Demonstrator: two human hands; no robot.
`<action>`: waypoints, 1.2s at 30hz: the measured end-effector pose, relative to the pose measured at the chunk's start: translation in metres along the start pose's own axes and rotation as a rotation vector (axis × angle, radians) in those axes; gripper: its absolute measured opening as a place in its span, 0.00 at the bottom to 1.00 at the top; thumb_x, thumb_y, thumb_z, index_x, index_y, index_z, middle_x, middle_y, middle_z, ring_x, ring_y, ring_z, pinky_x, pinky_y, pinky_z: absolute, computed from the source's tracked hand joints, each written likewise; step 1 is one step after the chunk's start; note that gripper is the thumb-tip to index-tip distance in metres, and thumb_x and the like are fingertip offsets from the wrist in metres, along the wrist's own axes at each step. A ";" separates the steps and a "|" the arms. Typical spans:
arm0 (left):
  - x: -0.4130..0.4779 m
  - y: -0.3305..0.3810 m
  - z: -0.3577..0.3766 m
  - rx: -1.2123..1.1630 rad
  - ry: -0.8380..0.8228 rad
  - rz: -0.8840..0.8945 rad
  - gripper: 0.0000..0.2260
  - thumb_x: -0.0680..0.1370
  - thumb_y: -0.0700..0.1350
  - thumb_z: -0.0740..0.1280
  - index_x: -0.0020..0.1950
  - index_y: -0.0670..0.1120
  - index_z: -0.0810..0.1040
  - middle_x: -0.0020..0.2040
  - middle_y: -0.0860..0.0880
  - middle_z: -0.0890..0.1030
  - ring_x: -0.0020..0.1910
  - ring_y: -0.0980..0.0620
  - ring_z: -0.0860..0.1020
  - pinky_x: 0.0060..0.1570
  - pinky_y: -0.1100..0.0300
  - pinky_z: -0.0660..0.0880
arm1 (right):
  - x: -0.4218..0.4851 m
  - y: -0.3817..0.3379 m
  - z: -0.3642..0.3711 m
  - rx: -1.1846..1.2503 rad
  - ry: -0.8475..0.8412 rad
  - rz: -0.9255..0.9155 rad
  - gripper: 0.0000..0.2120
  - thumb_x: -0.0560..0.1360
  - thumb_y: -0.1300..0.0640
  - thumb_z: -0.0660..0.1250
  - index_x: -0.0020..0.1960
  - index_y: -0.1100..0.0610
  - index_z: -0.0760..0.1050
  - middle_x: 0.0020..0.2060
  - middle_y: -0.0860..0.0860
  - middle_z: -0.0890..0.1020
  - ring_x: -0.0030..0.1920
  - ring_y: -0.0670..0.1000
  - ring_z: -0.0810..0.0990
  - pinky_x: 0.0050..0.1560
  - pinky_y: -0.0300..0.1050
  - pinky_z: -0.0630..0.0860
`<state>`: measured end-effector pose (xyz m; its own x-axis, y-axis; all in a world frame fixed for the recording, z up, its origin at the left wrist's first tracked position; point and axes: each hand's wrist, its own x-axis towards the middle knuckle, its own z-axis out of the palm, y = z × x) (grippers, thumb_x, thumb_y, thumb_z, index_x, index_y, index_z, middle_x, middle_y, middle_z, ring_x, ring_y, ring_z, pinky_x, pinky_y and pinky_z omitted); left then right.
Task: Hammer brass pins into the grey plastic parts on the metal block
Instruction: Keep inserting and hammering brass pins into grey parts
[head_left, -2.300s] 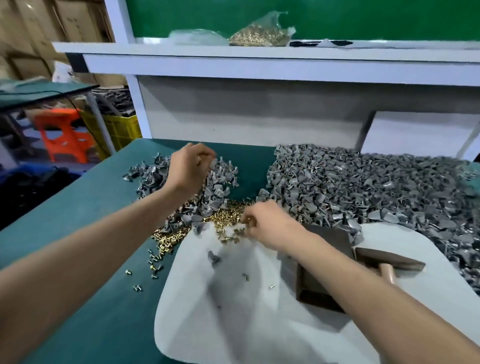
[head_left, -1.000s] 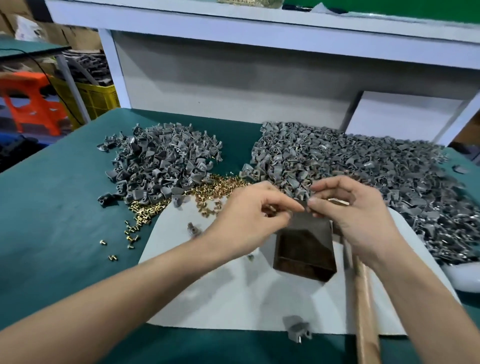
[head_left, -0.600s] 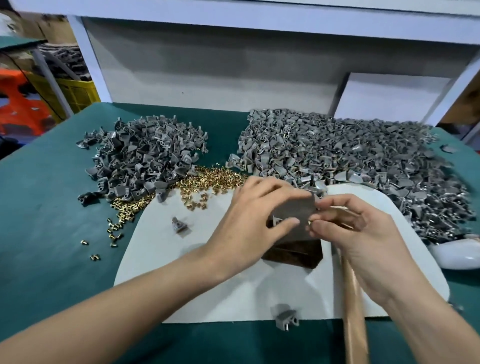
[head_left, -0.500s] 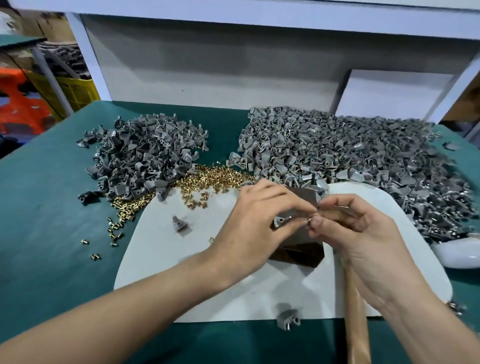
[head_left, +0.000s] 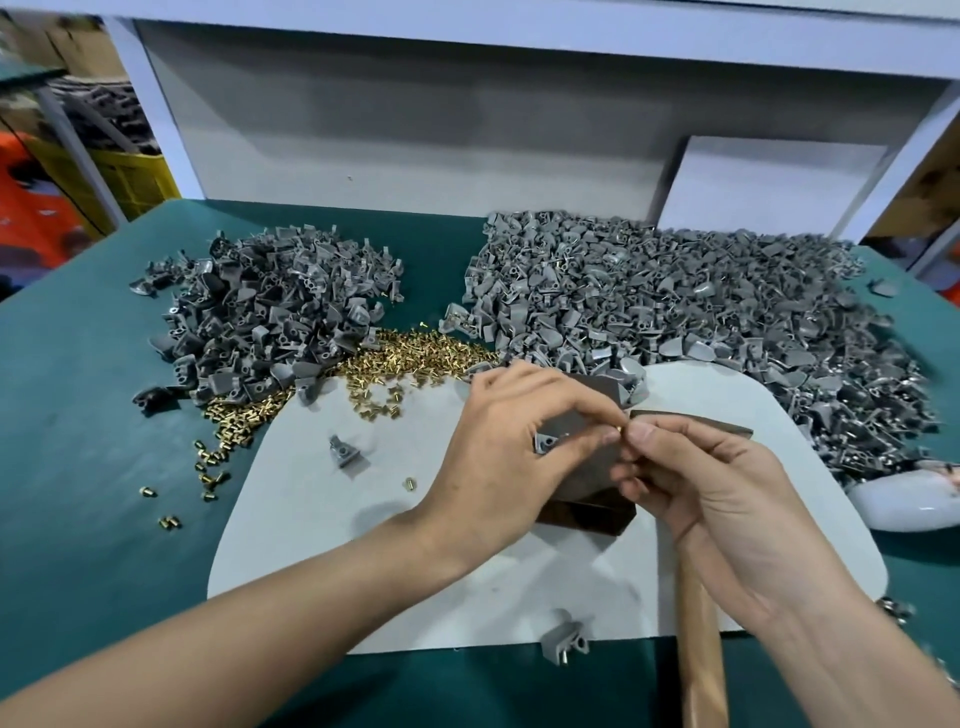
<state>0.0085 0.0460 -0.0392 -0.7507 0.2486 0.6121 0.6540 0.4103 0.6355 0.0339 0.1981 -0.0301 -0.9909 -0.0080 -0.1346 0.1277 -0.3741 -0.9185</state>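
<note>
My left hand (head_left: 498, 452), earlier at the part heap (head_left: 270, 322) beyond the block (head_left: 592, 519), now pinches a part (head_left: 546, 442) over it. My right hand (head_left: 711, 499), earlier at the pin heap (head_left: 415, 356), pinches a pin (head_left: 620, 429) alongside.

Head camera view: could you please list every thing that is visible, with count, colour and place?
table: one, green, under everything.
mat: one, white, on the table's near side.
metal block: one, dark, on the mat, partly behind the hands.
left pile: many grey parts, far left.
right pile: many grey parts, far right.
loose part: one, grey, on the mat.
edge part: one, grey, at the mat's near edge.
brass pins: a heap, gold, between the piles; some scattered leftward.
hammer: one, wooden handle, under the right hand.
left hand: holds one grey part over the block.
right hand: pinches one brass pin.
</note>
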 end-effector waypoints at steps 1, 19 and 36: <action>0.002 0.000 -0.003 0.008 -0.058 -0.013 0.05 0.73 0.43 0.73 0.48 0.50 0.82 0.44 0.61 0.78 0.47 0.60 0.74 0.51 0.51 0.71 | 0.000 0.000 0.000 -0.006 0.010 -0.003 0.03 0.60 0.62 0.71 0.33 0.60 0.83 0.28 0.55 0.80 0.27 0.48 0.79 0.29 0.36 0.77; 0.012 -0.013 -0.020 0.094 -0.500 -0.162 0.21 0.71 0.42 0.75 0.63 0.49 0.78 0.51 0.52 0.77 0.39 0.62 0.74 0.45 0.68 0.74 | 0.014 0.007 -0.005 -0.655 0.017 -0.169 0.08 0.70 0.68 0.71 0.35 0.58 0.80 0.25 0.54 0.79 0.26 0.54 0.76 0.26 0.43 0.74; -0.006 -0.010 0.002 0.023 -0.300 -0.270 0.16 0.74 0.40 0.72 0.59 0.50 0.76 0.52 0.56 0.81 0.55 0.58 0.76 0.57 0.65 0.71 | 0.017 0.007 -0.008 -0.984 0.023 -0.306 0.13 0.67 0.66 0.72 0.33 0.48 0.80 0.28 0.46 0.82 0.31 0.47 0.78 0.37 0.44 0.74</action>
<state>0.0066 0.0422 -0.0502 -0.8915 0.3727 0.2576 0.4295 0.5147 0.7420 0.0183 0.2032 -0.0420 -0.9872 -0.0188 0.1584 -0.1410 0.5678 -0.8110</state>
